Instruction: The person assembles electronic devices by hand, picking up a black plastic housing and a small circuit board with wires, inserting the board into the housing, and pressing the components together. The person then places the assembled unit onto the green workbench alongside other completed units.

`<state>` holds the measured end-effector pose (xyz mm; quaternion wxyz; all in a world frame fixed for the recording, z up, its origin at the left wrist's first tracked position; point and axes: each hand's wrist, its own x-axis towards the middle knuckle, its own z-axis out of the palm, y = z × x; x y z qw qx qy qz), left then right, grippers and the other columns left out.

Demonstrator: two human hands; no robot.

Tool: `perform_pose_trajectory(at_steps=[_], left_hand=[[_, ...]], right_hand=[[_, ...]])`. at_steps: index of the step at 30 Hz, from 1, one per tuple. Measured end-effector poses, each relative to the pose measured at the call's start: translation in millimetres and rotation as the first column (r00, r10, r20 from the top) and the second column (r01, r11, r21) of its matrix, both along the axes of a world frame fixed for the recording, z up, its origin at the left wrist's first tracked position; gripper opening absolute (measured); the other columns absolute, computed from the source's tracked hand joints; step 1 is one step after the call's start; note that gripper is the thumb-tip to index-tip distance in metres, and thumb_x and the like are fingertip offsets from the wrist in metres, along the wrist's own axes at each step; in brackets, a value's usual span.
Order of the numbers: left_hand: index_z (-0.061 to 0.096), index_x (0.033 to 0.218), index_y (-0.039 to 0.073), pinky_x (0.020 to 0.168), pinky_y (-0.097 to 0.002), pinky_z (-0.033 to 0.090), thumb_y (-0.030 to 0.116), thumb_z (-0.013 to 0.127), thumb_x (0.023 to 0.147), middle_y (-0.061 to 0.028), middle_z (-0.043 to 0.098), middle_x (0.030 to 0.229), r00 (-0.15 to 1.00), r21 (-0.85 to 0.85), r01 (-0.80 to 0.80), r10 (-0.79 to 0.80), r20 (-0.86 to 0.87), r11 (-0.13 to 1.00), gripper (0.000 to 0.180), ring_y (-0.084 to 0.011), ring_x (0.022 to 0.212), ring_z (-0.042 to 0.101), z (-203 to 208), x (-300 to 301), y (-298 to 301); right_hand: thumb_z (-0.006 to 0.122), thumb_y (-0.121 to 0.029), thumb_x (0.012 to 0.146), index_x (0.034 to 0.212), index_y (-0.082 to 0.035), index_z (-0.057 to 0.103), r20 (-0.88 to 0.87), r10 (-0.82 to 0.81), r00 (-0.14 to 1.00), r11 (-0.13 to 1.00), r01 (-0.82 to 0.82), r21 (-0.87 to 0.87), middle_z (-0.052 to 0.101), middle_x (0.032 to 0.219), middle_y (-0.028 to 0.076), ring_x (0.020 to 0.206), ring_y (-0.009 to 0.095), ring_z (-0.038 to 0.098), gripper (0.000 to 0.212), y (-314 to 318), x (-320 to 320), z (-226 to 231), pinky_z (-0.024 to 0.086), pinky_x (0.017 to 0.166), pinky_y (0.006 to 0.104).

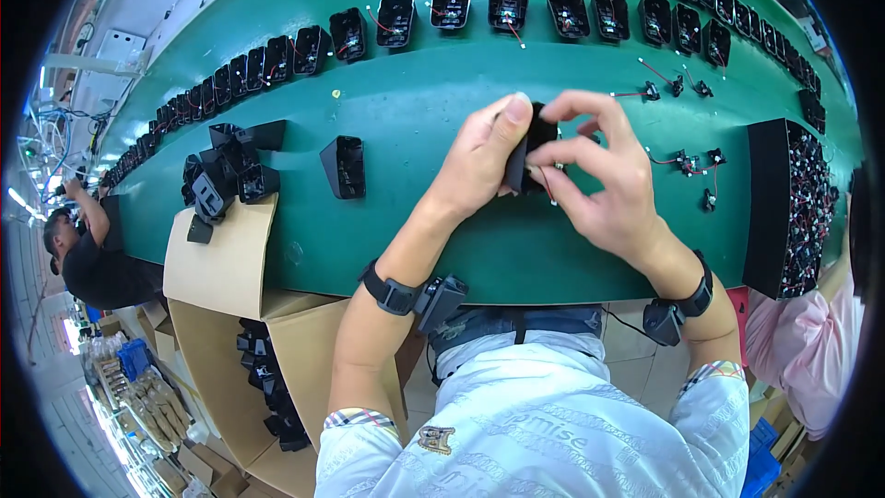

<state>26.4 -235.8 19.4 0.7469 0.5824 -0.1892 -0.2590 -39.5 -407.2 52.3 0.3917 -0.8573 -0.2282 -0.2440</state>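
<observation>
Frame centre: left hand [479, 155] clamped around black housing [520, 162]; right hand [608, 173] at its edge, pinch unclear. Red wire [548, 186] dangles there; a finger snag could strain it.

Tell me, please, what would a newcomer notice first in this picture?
Probably the long row of black housings sweeping across the far side of the green table. At the center, the left grip holds a black part, with the right grip close against it. Toward the right edge, a black box heaped with small wired parts also stands out.
</observation>
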Motion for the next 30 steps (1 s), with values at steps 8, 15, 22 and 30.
perform_pose_trajectory(at_steps=[8,15,22,30], left_hand=[[0.055,0.133,0.001,0.045,-0.0202,0.039,0.075,0.033,0.101,-0.0012,0.061,0.087,0.993,-0.113,0.098,-0.105,-0.059,0.989,0.084,-0.0054,0.061,0.055,3,-5,1],[0.057,0.128,0.002,0.066,-0.0250,0.050,0.075,0.033,0.100,-0.0028,0.061,0.101,0.996,-0.274,0.036,-0.057,-0.071,0.961,0.082,-0.0071,0.088,0.060,12,-18,-8],[0.057,0.125,0.003,0.079,-0.0249,0.050,0.071,0.035,0.103,-0.0031,0.062,0.102,0.978,-0.193,0.105,-0.137,-0.160,0.976,0.075,-0.0079,0.093,0.059,-1,-12,-1],[0.060,0.119,0.002,0.067,-0.0232,0.049,0.060,0.038,0.107,-0.0023,0.062,0.091,0.977,-0.163,-0.063,0.094,0.192,0.985,0.063,-0.0058,0.080,0.058,-3,-13,-15]], right_hand=[[0.077,-0.002,0.075,0.088,-0.005,0.074,-0.195,0.080,0.978,0.980,-0.041,0.197,0.060,0.131,0.015,0.111,0.028,0.061,0.013,-6,-1,11,0.051,0.080,0.0333],[0.078,-0.002,0.073,0.090,-0.007,0.076,-0.158,0.105,0.982,0.955,-0.055,0.291,0.060,0.132,0.016,0.113,0.030,0.062,0.018,-1,-9,15,0.050,0.082,0.0365],[0.080,-0.003,0.071,0.087,-0.010,0.075,-0.033,-0.001,0.999,1.000,0.000,-0.029,0.063,0.132,0.014,0.117,0.031,0.062,0.018,-8,-7,22,0.050,0.085,0.0390],[0.079,0.000,0.069,0.088,-0.008,0.075,0.045,-0.029,0.999,0.997,0.032,-0.066,0.064,0.132,0.013,0.120,0.034,0.061,0.021,-8,-11,14,0.052,0.089,0.0416]])
